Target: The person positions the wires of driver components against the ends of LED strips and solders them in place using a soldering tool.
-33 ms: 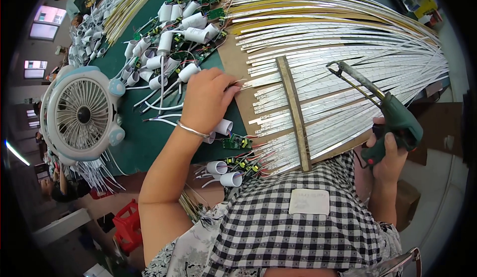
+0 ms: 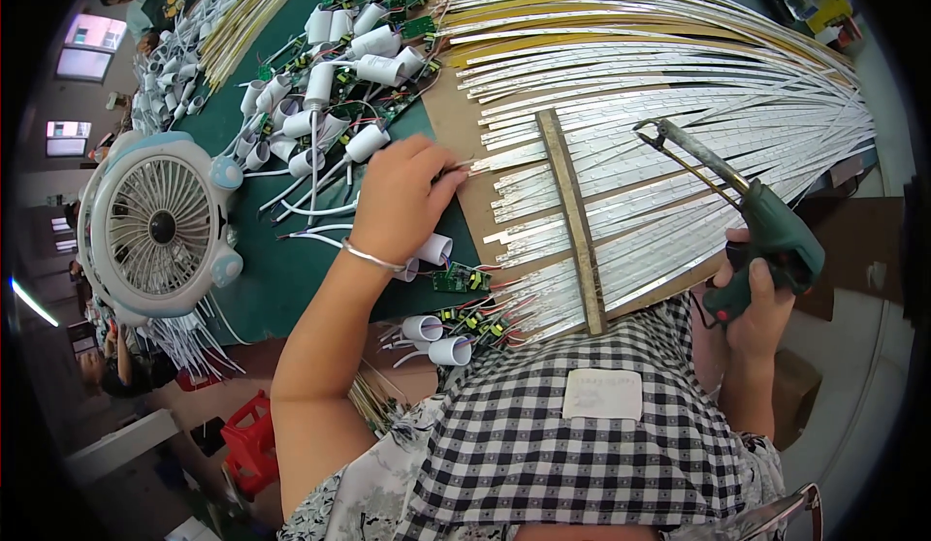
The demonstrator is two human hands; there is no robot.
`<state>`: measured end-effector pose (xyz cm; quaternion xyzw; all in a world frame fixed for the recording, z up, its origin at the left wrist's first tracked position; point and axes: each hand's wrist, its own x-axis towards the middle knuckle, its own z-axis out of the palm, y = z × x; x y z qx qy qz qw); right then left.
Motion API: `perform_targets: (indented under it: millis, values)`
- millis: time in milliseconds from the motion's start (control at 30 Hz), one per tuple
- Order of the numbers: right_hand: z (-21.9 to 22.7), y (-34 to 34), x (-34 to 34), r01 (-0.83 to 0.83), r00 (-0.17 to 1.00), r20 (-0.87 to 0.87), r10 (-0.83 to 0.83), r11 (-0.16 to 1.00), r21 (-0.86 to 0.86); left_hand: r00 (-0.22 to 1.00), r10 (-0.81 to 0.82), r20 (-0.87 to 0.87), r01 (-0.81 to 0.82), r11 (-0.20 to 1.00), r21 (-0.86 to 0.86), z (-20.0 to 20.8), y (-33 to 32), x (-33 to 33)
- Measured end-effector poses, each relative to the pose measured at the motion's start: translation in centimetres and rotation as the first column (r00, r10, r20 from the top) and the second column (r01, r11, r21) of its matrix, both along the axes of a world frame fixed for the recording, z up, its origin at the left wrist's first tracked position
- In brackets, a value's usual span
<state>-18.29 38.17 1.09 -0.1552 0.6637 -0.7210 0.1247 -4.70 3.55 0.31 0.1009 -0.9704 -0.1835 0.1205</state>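
**Between Two Occupied Hands, a Fan of Strips Lies All But Unmoved**

At the near ends of silvery strips [image 2: 621, 158], the left hand [image 2: 400, 202] stays drawn into a narrow pinch on a thin piece [image 2: 467, 163], perhaps a wire, too small to identify. The right hand [image 2: 756, 299] keeps its wrap on the grip of a green soldering gun [image 2: 779, 233], whose tip appears above the strips, well apart from the left hand. Almost nothing has shifted since the previous picture, suggesting the work stands at the same point. The strips spread between and beyond both hands, crossed by a flat bar [image 2: 572, 213]. Just beyond the left hand, white housings [image 2: 320, 85] crowd the green surface [image 2: 260, 284]; on its near side lies a circuit board [image 2: 461, 277].
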Motion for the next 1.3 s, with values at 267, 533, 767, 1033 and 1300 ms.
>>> perform_targets:
  millis: [267,533,767,1033,1300]
  values:
    - [-0.7,-0.9,0.4,-0.122,0.991,0.047,0.124,0.991,-0.045,0.962,-0.214,0.168,0.197,0.974,0.107,1.9,1.2,4.7]
    - [-1.0,-1.6,0.2,-0.277,0.946,0.148,0.29,0.955,-0.103,0.924,-0.166,0.345,0.087,0.969,0.233,2.2,4.6,9.2]
    - [-1.1,-1.4,0.0,-0.281,0.943,0.158,0.291,0.956,-0.082,0.976,0.15,0.158,-0.163,0.984,0.068,3.9,4.8,9.9]
    - [-0.4,-0.9,2.5,-0.257,0.937,0.237,0.255,0.966,-0.022,0.999,-0.024,0.023,0.023,0.999,0.028,2.5,5.8,4.3]
    - [0.0,1.5,5.2,-0.301,0.911,0.321,0.26,0.95,0.085,0.999,0.042,0.008,-0.043,0.983,0.177,0.2,6.0,3.6]
